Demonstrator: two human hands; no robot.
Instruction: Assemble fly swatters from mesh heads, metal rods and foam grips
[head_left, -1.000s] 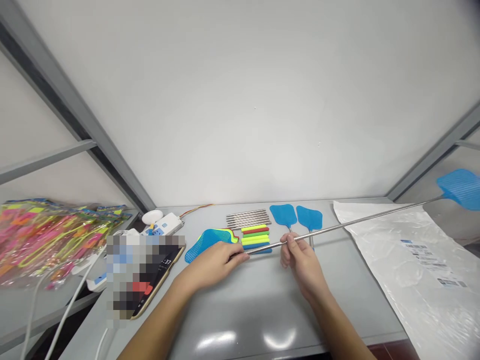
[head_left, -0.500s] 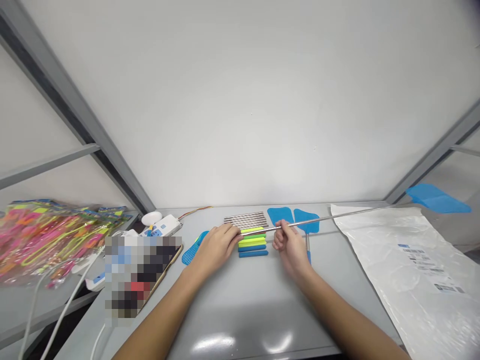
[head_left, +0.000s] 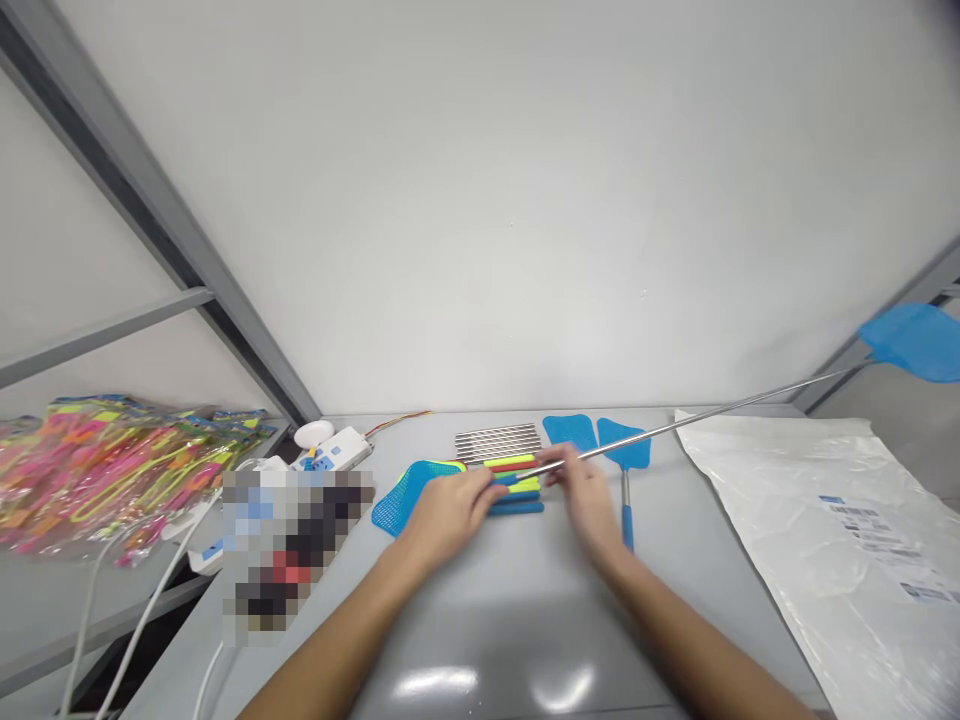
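My right hand point(head_left: 585, 495) is closed on the thin steel rod point(head_left: 720, 412) of an extended fly swatter whose blue head point(head_left: 913, 342) hangs in the air at the far right. My left hand point(head_left: 450, 512) is closed near the rod's handle end, over a row of coloured foam grips point(head_left: 514, 470) in yellow, red, green and blue. A stack of mesh swatter heads point(head_left: 409, 490), blue on top, lies just left of my left hand. Behind the grips lies a bundle of collapsed steel rods point(head_left: 499, 440). Two blue swatters point(head_left: 621, 442) lie side by side behind my right hand.
A large clear plastic bag with labels point(head_left: 840, 520) covers the grey table point(head_left: 525, 620) on the right. A phone and a power strip point(head_left: 334, 448) with cables sit at the left. Packaged bright swatters point(head_left: 97, 465) are piled on the left shelf. The wall stands close behind.
The swatter's far head has risen again after dipping towards the table. Both hands have shifted slightly, my left onto the grips and my right closer to them along the rod.
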